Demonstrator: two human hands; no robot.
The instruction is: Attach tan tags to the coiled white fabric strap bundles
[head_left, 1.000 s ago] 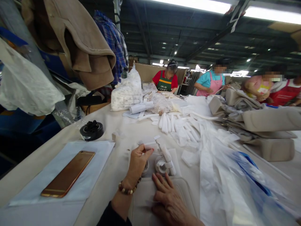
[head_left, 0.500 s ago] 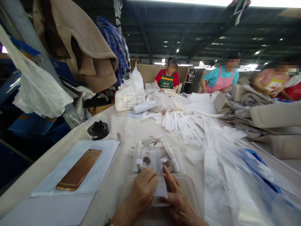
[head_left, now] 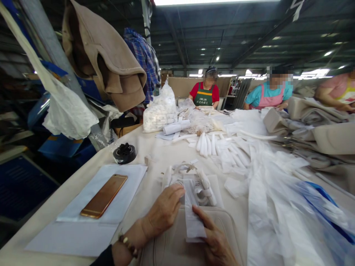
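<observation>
In the head view, the beige bag (head_left: 170, 245) lies on the table (head_left: 155, 151), its coiled strap (head_left: 204, 193) just beyond. A white sleeve (head_left: 204, 180) is already on; 1 translucent sheet (head_left: 191, 223) seems unfastened. The right hand (head_left: 217, 240) touches it, the left hand (head_left: 166, 207) curls beside it; I cannot tell if either of the 2 grips.

Strip light (head_left: 216, 2) glaring white at 12 o'clock against a dim roof (head_left: 199, 40); tabletop (head_left: 138, 192) softly lit; plastic sheeting (head_left: 271, 210) at 4 o'clock blurred, stretched.
</observation>
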